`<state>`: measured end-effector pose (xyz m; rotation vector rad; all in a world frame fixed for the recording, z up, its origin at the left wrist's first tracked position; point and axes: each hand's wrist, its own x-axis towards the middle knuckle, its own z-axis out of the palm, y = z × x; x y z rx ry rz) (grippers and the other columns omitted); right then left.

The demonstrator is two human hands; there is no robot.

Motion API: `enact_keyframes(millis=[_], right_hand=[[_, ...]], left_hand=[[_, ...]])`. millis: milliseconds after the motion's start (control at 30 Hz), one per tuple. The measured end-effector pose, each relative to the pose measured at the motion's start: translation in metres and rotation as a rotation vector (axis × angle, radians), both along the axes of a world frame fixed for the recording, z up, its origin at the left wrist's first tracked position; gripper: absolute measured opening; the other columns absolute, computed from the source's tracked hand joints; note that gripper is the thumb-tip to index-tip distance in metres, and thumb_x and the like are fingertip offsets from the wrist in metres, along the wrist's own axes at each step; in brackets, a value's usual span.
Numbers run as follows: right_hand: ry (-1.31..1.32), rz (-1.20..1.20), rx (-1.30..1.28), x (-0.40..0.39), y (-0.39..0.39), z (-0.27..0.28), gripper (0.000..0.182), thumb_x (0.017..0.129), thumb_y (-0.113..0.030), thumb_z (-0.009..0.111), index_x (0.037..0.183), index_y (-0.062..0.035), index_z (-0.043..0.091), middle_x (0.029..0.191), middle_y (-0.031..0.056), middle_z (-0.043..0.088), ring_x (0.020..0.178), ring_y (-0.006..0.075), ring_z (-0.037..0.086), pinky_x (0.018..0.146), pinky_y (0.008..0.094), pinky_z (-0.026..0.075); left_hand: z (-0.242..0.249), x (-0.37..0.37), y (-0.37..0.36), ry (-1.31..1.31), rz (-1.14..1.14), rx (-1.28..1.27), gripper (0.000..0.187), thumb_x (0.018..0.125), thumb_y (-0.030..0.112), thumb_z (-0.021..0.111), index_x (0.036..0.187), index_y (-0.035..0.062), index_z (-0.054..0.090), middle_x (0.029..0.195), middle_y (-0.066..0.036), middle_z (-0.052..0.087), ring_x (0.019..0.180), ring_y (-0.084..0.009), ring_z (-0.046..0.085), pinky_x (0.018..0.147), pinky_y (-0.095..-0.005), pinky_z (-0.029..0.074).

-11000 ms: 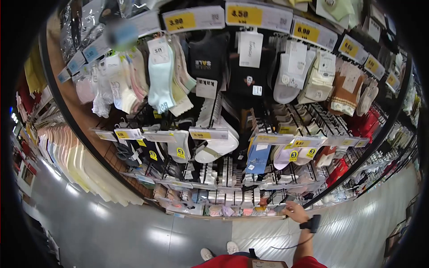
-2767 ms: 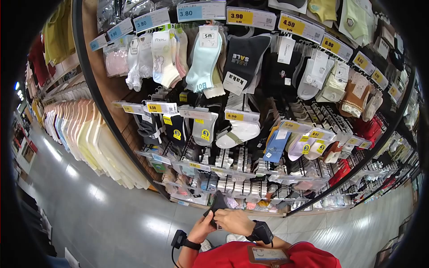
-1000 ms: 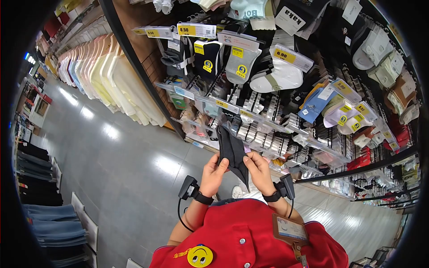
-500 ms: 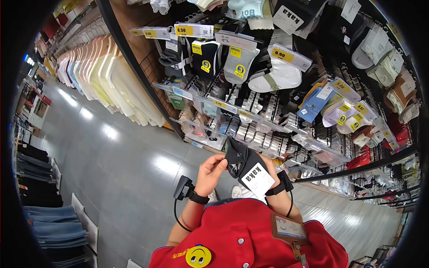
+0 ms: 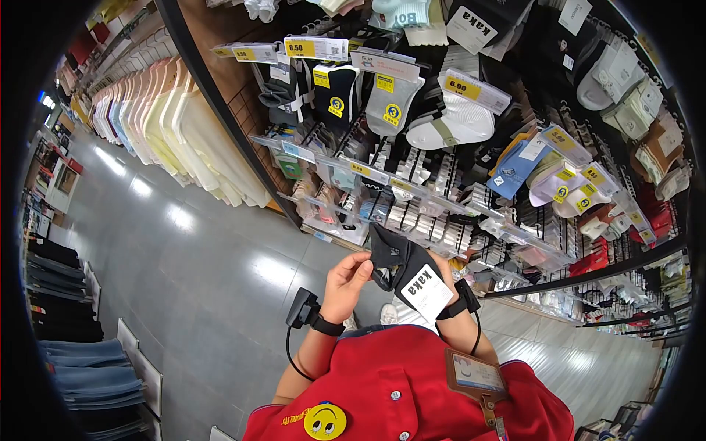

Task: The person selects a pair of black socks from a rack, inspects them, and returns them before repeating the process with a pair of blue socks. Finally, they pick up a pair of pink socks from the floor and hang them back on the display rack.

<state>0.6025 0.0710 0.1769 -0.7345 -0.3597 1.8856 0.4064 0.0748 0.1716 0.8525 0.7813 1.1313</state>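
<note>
A pair of black socks (image 5: 418,262) with a white "kaka" label (image 5: 427,293) is held up in front of my chest. My left hand (image 5: 344,285) pinches the left edge of the socks between thumb and fingers. Behind the label, my right hand (image 5: 443,270) supports them from the right side; most of its fingers are hidden by the socks. Similar dark socks with a "kaka" label (image 5: 471,28) hang at the top of the rack.
Ahead stands a rack with white socks (image 5: 456,126), grey socks (image 5: 395,99) and blue socks (image 5: 518,165) on hooks, with price tags (image 5: 474,90) in front. Light-coloured garments (image 5: 180,140) hang at the left. Folded jeans (image 5: 92,371) lie lower left, beside the grey floor (image 5: 213,294).
The socks have barely shifted, and both hands keep their places on them. The view has moved very slightly.
</note>
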Motion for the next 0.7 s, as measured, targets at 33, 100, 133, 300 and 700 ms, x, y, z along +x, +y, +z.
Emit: enact_keyframes(millis=[33,100,133,300,700], right_hand=[[0.014,-0.010,-0.013,-0.001,0.000,0.001,0.026,0.090,-0.022,0.042,0.094,-0.0045,0.060,0.076,0.0056,0.065,0.059,0.0135,0.063,0.050,0.0238,0.052],[0.027,-0.021,-0.027,0.000,0.000,-0.001,0.027,0.090,-0.022,0.042,0.096,-0.0037,0.060,0.075,0.0058,0.065,0.058,0.0138,0.063,0.050,0.0235,0.052],[0.107,-0.007,-0.041,0.000,0.001,-0.003,0.027,0.089,-0.021,0.041,0.101,-0.0033,0.059,0.082,0.0081,0.065,0.065,0.0156,0.064,0.055,0.0255,0.053],[0.758,0.002,-0.136,-0.010,0.003,0.008,0.041,0.088,-0.025,0.040,0.123,-0.0039,0.046,0.121,0.0168,0.050,0.107,0.0273,0.054,0.086,0.0432,0.047],[0.211,0.094,-0.003,0.016,0.002,-0.004,0.035,0.090,-0.027,0.043,0.109,-0.0001,0.054,0.096,0.0117,0.062,0.083,0.0179,0.062,0.074,0.0292,0.051]], left_hand=[[-0.002,0.000,0.000,0.000,0.000,0.000,0.024,0.088,0.016,0.057,0.106,0.0004,0.057,0.094,-0.002,0.060,0.082,-0.0074,0.054,0.075,-0.0217,0.045],[-0.004,-0.001,0.000,-0.029,-0.012,-0.004,0.025,0.088,0.018,0.057,0.106,0.0008,0.057,0.093,-0.002,0.061,0.083,-0.0074,0.053,0.077,-0.0216,0.043],[-0.002,-0.002,0.000,-0.030,-0.012,-0.004,0.025,0.088,0.018,0.057,0.106,0.0008,0.057,0.093,-0.002,0.061,0.083,-0.0074,0.053,0.077,-0.0216,0.043],[0.013,0.005,0.003,0.205,0.100,0.188,0.040,0.089,0.022,0.054,0.123,0.0021,0.044,0.118,-0.007,0.050,0.096,-0.0111,0.052,0.084,-0.0253,0.041],[0.014,-0.008,0.006,-0.314,0.140,-0.155,0.044,0.082,-0.007,0.055,0.122,0.0051,0.041,0.091,-0.005,0.056,0.086,-0.0107,0.055,0.076,-0.0230,0.045]])
